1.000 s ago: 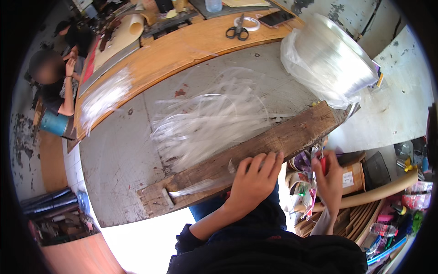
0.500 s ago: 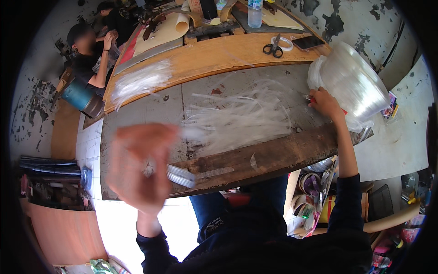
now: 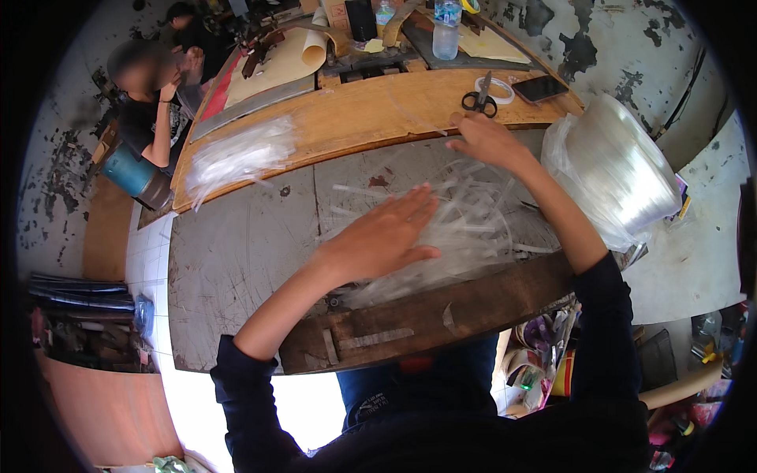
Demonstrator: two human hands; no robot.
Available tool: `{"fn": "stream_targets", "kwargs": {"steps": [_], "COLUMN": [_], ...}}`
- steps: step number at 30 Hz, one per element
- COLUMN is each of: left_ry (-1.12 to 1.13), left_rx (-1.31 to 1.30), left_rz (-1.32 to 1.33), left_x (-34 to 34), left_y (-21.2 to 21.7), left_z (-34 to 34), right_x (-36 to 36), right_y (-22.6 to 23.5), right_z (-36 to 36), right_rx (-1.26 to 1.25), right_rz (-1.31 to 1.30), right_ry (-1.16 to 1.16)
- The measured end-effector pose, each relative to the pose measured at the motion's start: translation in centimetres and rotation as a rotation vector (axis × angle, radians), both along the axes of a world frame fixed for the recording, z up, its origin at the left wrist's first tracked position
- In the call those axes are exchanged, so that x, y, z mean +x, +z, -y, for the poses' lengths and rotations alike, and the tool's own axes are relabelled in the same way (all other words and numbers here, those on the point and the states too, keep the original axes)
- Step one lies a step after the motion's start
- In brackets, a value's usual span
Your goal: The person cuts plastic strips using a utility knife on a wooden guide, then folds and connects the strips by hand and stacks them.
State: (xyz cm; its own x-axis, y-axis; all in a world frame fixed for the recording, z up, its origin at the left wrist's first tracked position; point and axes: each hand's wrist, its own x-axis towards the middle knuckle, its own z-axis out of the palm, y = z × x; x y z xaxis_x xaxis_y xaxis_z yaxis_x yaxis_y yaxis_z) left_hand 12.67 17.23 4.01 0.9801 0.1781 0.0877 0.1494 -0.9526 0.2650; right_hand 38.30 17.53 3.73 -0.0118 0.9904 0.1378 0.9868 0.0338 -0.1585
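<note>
Nearest the person, a dark wooden plank (image 3: 441, 315) lies along the front edge of the grey counter (image 3: 236, 260). Just beyond it the left hand (image 3: 386, 236) lies flat, fingers released and spread, pressing on a loose heap of clear plastic strips (image 3: 473, 225) in the middle of the counter. The right hand (image 3: 485, 140) reaches to the far edge of the same heap, fingers relaxed and open on the strips, gripping nothing that can be seen. The strips are slick and springy, so a sweep of either hand could likely scatter them or push some off the counter's front or right side; those under the palm may slide rather than gather. To the right a clear plastic bag (image 3: 615, 173) holds a large roll of transparent material, close enough for an elbow to nudge. Farther off, on the wooden part, lies a second bundle of clear strips (image 3: 236, 154), then scissors (image 3: 479, 98), a tape roll (image 3: 498, 88), a phone (image 3: 540, 88) and a water bottle (image 3: 446, 27). Another person (image 3: 150, 94) sits beyond the far left corner.
</note>
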Motion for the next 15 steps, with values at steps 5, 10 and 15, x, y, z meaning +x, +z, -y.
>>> {"fn": "stream_targets", "kwargs": {"steps": [5,10,15], "left_ry": [0.372,0.308,0.085], "left_rx": [-0.213,-0.219,-0.153], "left_rz": [-0.028,-0.002,-0.072], "left_x": [-4.9,-6.2,-3.7], "left_y": [-1.7,-5.1,-5.2], "left_z": [-6.1,-7.5,-6.5], "right_x": [1.2,-2.3,-5.4], "right_y": [-2.3,-2.2,-3.2], "right_z": [-5.0,-4.5,-1.1], "right_rx": [0.036,0.362,0.136], "right_rz": [0.159,0.644,0.101], "right_ry": [-0.013,0.034,0.464]}}
